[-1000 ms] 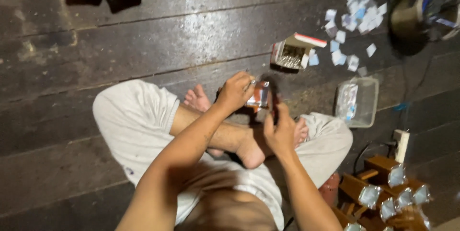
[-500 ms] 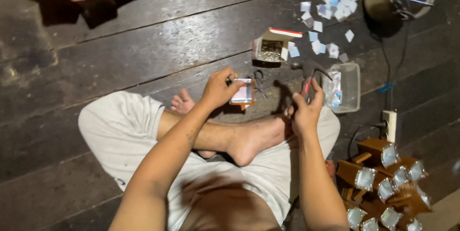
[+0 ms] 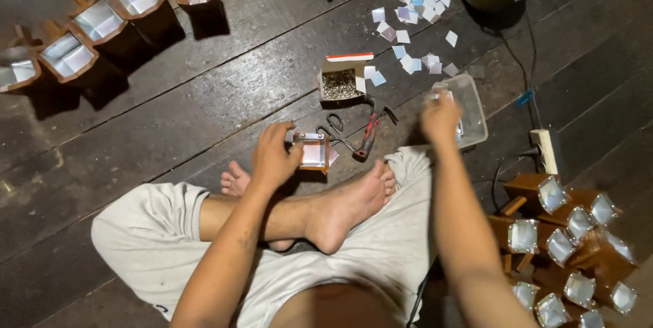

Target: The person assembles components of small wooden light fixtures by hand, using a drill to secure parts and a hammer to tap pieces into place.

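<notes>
The left hand (image 3: 273,156) grips a small foil-lined wooden box (image 3: 314,152), opening facing up, while the right hand (image 3: 441,118) reaches, fingers bunched, into a clear plastic tray (image 3: 474,107).

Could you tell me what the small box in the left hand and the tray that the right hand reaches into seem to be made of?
The small box in the left hand looks like brown wood or board lined with shiny silver foil, which glints. The tray under the right hand seems clear plastic: the floor shows through its walls.
</notes>
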